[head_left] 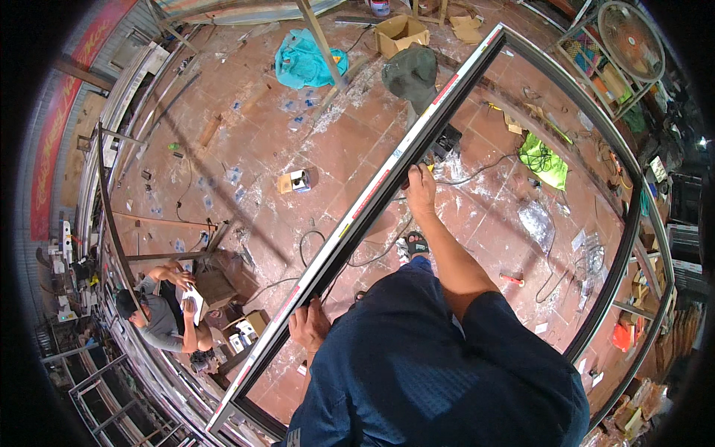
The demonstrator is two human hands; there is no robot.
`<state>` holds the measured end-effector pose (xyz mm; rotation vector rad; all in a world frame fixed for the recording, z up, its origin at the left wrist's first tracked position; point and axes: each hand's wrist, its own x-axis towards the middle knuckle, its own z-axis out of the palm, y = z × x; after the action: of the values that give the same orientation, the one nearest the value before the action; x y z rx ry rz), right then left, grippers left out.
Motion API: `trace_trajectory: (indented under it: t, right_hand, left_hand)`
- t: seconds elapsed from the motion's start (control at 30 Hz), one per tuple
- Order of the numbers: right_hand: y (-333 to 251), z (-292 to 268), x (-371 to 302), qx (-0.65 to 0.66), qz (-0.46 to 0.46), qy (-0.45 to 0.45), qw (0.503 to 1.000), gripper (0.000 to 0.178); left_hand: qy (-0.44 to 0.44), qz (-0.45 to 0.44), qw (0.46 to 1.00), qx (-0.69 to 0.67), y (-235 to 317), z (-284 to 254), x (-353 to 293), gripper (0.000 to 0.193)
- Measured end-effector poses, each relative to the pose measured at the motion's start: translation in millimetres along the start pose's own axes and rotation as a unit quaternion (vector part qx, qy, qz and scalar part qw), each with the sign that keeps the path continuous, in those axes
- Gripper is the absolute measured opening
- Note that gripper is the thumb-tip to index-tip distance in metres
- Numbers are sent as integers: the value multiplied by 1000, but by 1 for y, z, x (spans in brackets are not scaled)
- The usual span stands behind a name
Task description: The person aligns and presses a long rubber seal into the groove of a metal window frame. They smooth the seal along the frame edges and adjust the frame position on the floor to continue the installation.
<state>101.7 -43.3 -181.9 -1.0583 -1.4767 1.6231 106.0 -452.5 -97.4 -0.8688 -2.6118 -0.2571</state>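
Note:
A large dark metal frame (364, 205), shaped like a window or door frame, lies slantwise in front of me and reaches around to my right. Its near-left bar carries a pale outer face with strips of coloured film. My left hand (309, 325) is closed on the lower part of this bar, fingertips over its inner edge. Farther up the same bar, my right hand (421, 195) grips it with bent fingers; part of that grip is hidden by the bar. Through the frame's opening show the tiled floor and my sandalled foot (415, 244).
At lower left a person in grey (160, 320) sits holding a white item, near a box (249, 328). A turquoise bag (305, 59), a cardboard box (401, 36), a small carton (295, 181) and cables (477, 181) lie about the floor. A fan (630, 41) stands at far right.

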Motion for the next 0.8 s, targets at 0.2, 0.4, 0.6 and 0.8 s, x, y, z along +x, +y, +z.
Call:
trace_trajectory:
  t: [0.2,0.4,0.6,0.8]
  right_hand:
    - [2,7,-3,36,-10,16,999,41]
    - [9,1,7,66,-10,13,998,42]
    - [19,-1,14,-21,-49,60,997,27]
    - [9,2,17,72,2,49,996,27]
  left_hand:
    - [16,5,1000,3,2,-3,-1,9]
    - [14,-6,1000,-14,0,-2,-1,11]
    - [-2,-5,1000,-7,1,-2,-2,10]
    - [40,2,999,-1,-2,1,-4,3]
